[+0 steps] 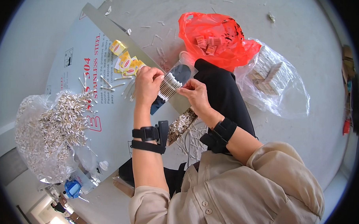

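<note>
My left hand (147,84) and my right hand (195,96) together hold a row of white cotton swabs (169,86) at the mouth of a small clear plastic bag (182,70). The left fingers pinch the near end of the bundle; the right fingertips touch its other side. Both wrists wear black straps. The work happens over the edge of a tilted steel sheet (72,56) covered in protective film with red print.
A heap of loose swabs (63,120) in clear plastic lies at left on the sheet. Small yellow packets (126,62) sit near my left hand. A red plastic bag (214,37) and a clear bag of small boxes (271,75) rest on the floor beyond my dark-trousered knee.
</note>
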`<state>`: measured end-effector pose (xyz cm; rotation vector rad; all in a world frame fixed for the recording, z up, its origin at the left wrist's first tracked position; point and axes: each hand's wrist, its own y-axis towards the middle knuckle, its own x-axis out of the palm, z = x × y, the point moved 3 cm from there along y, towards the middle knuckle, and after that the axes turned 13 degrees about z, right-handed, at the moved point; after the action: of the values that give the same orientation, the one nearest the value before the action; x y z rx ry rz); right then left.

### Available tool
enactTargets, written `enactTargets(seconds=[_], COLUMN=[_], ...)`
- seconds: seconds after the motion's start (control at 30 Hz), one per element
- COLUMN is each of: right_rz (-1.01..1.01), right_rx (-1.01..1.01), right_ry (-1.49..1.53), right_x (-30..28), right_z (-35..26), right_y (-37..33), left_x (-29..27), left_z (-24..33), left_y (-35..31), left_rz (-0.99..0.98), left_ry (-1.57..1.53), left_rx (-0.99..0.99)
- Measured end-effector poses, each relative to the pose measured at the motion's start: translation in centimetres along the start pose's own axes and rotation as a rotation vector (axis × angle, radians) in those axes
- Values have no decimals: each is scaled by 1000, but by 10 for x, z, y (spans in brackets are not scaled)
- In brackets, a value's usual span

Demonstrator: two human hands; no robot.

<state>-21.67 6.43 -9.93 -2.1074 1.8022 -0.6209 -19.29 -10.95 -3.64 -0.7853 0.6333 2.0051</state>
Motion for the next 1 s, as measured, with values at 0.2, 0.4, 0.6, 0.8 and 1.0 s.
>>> enactTargets(seconds=[0.2,0.4,0.6,0.8,1.0], right_rz=[-12,-28,19,31,-27], right_rx=[35,88,250,249,228], right_ry=[-4,33,197,273,265], right_x=[2,3,2,12,21], right_z=[5,3,-7,-13,-11], right_y=[3,4,19,28,25], left_x=[2,0,7,18,25], left_z=[5,6,16,21,16], left_y=[1,-10,-71,-108,-112], left_rz=[-1,122,317,201,124], left_ry=[181,143,285,493,584], left_rx=[139,180,87,-45,-88])
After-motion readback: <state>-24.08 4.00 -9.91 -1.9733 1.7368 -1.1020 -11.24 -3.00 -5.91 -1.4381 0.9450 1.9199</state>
